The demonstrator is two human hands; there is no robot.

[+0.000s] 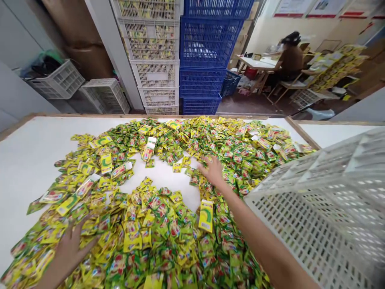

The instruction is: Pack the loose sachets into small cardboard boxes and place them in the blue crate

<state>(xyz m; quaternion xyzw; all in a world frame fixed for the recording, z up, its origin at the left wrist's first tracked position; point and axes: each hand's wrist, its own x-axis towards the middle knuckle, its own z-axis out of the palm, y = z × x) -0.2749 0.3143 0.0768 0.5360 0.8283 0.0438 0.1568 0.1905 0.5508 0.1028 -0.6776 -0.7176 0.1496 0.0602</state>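
Note:
Small yellow and green sachets (168,216) lie heaped over a white tabletop (162,174), with a bare patch in the middle. My left hand (70,245) rests on the near left part of the heap, its fingers spread. Farther out, my right hand (213,170) reaches over the sachets just right of the bare patch, fingers apart and nothing visibly held. Several small cartons are scattered among the sachets: a yellow carton (206,216) below my right hand, an open-ended carton (148,149) near the far side, and another open carton (87,185) at the left.
A white perforated crate (325,200) stands tilted at my right, close to my right forearm. A wooden rim (290,120) edges the table. Beyond it rise stacks of white crates (156,76) and blue crates (204,52). A person (290,60) sits at a far desk.

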